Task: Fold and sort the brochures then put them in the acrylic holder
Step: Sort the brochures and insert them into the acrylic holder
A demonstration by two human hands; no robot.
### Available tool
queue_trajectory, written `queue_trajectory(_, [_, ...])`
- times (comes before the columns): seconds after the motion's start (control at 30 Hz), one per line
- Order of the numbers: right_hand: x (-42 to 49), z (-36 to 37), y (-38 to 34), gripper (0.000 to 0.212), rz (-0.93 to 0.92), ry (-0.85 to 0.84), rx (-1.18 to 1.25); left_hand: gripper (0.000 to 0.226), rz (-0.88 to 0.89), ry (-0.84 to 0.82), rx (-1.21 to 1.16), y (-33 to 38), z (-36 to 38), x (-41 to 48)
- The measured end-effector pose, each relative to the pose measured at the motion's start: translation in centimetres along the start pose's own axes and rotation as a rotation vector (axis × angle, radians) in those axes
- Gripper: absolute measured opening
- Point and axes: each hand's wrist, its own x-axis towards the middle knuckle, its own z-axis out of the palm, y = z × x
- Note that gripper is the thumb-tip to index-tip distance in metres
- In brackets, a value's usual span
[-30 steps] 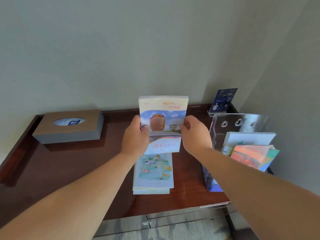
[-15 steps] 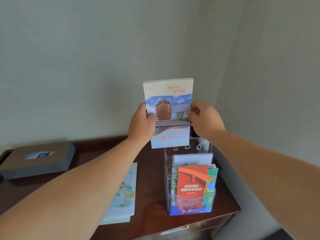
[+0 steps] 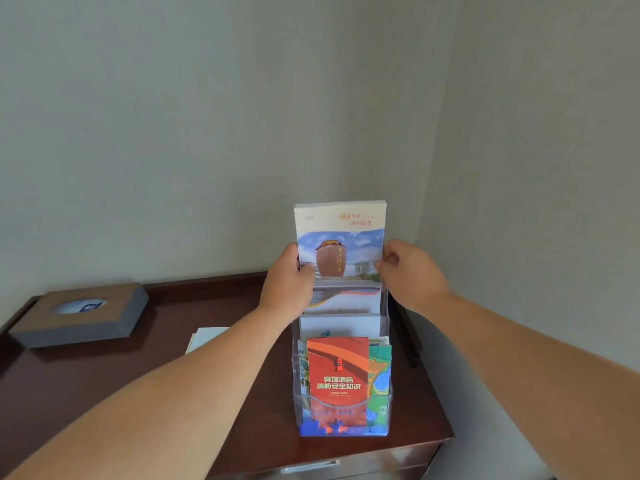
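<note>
My left hand (image 3: 287,285) and right hand (image 3: 408,275) have their fingers clenched on the jar brochure's (image 3: 341,223) side edges. It stands upright, lower end inside the acrylic holder's (image 3: 297,407) rear pocket. I judge it must go straight down.

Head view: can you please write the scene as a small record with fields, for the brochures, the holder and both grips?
held item: jar brochure stack, upright, lower part in the rear pocket
left grip: pinches the stack's left edge
right grip: pinches the stack's right edge
acrylic holder: stands on the table, near its right end
middle pocket: white brochure
front pocket: red brochure, others behind it
also on table: tissue box, loose papers
</note>
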Motion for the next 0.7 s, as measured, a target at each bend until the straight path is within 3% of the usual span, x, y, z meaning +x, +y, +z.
queue_trajectory(0.17, [-0.9,1.5,1.5,0.009,0.044,-0.085,-0.095,0.019,-0.069,-0.123,0.071,-1.7,0.6,-1.8])
queue_trajectory(0.37, [-1.8,3.3,2.8,0.032,0.134,-0.158,-0.252,0.018,-0.129,-0.158,0.236,-2.9,0.9,-2.2])
queue_trajectory(0.5, [-1.6,3.9,2.9,0.025,0.163,-0.172,-0.253,0.017,-0.137,-0.193,0.281,-3.4,0.8,-2.1])
queue_trajectory(0.6, [-1.4,3.8,3.0,0.033,0.160,-0.159,-0.250,0.019,-0.155,-0.222,0.277,-3.3,0.9,-1.8])
queue_trajectory(0.7, [-1.4,4.1,3.2,0.017,0.167,-0.194,-0.268,0.018,-0.162,-0.218,0.303,-3.5,0.9,-1.6])
